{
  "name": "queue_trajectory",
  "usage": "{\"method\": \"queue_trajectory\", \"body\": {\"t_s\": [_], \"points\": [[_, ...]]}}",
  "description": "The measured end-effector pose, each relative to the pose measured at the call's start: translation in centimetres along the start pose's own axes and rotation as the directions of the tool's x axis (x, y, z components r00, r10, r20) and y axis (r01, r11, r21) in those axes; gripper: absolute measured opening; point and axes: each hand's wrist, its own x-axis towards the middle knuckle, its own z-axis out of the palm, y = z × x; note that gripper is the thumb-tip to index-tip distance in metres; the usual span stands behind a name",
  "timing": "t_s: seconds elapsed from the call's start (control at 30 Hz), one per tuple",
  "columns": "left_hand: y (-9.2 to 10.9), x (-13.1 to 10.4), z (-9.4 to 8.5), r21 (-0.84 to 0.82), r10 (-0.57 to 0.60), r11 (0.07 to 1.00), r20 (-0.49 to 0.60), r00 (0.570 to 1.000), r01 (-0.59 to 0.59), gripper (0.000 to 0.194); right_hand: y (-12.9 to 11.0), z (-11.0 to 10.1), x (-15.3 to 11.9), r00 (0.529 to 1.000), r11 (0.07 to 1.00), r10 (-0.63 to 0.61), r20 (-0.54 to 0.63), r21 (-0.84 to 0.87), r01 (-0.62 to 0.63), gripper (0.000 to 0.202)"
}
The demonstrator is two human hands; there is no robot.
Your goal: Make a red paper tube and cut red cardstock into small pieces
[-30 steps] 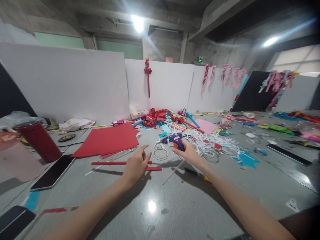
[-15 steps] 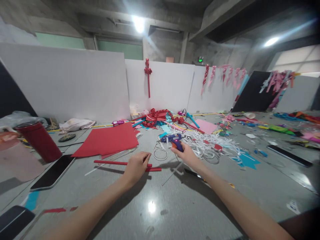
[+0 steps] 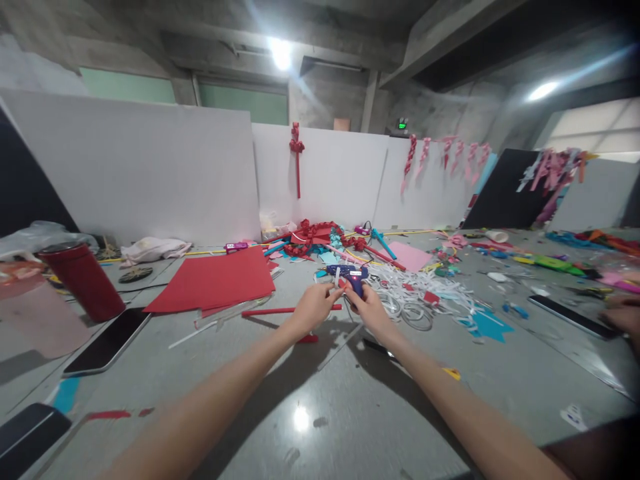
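Note:
My right hand (image 3: 373, 310) grips a blue glue gun (image 3: 356, 283) with an orange trigger, its nozzle pointing left. My left hand (image 3: 315, 308) is closed around a thin red paper tube (image 3: 270, 311), which sticks out on both sides of the fingers. The left fingertips are close to the glue gun; whether they touch it is unclear. A second red tube (image 3: 309, 339) lies on the table beneath, partly covered by my left forearm. Under my right wrist is a dark, slim tool (image 3: 377, 348), largely hidden. A thin clear stick (image 3: 343, 347) rests between my arms.
Red paper sheets (image 3: 220, 277) lie at left, near a phone (image 3: 107, 340) and a red tumbler (image 3: 85, 280). White paper strips (image 3: 435, 283) and wire coils (image 3: 417, 315) spread right of the glue gun. Another person's hand (image 3: 625, 317) is at the right edge, beside a phone (image 3: 570, 317).
My left hand has moved right and up with the red tube, closer to the glue gun. My right hand still holds the gun. Another person's hand has appeared at the right edge.

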Motion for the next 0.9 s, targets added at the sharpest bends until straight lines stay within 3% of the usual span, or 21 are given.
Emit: {"method": "queue_trajectory", "body": {"t_s": [0.17, 0.27, 0.33, 0.43, 0.5, 0.63, 0.73, 0.9], "points": [[0.8, 0.2, 1.1, 0.065, 0.153, 0.987, -0.055, 0.987, -0.15, 0.041, -0.2, -0.5, 0.4, 0.995, 0.995, 0.05, -0.082, 0.092, -0.042, 0.051], [0.5, -0.2, 0.9, 0.144, 0.176, 0.975, -0.035, 0.984, -0.169, 0.038, -0.4, -1.3, 0.8, 0.986, 0.99, 0.064, -0.155, 0.132, -0.044, 0.049], [0.2, -0.3, 0.3, 0.297, 0.107, 0.949, 0.017, 0.994, -0.107, 0.038, -0.6, -1.8, 1.1, 0.974, 0.984, 0.076, -0.216, 0.175, -0.038, 0.047], [-0.5, 0.4, -1.3, 0.545, -0.088, 0.838, 0.07, 0.994, 0.036, 0.035, -0.8, -2.8, 1.5, 0.948, 0.977, 0.063, -0.311, 0.213, 0.005, 0.044], [-1.3, 1.2, -2.7, 0.599, -0.176, 0.792, 0.044, 0.983, 0.115, 0.028, -0.8, -3.3, 1.7, 0.94, 0.984, 0.03, -0.34, 0.173, 0.031, 0.042], [-3.4, 1.7, -4.8, 0.673, -0.352, 0.68, -0.049, 0.935, 0.291, 0.044, -0.6, -3.6, 1.8, 0.95, 0.997, -0.008, -0.311, 0.066, 0.03, 0.04], [-4.7, 0.6, -5.3, 0.697, -0.407, 0.639, -0.053, 0.912, 0.325, 0.048, -0.8, -3.6, 1.7, 0.965, 0.999, -0.014, -0.262, 0.04, 0.025, 0.039], [-5.8, -1.5, -5.8, 0.712, -0.389, 0.639, -0.028, 0.921, 0.292, 0.033, -1.6, -3.4, 1.2, 0.978, 0.99, -0.074, -0.194, -0.135, 0.048, 0.043]]}}
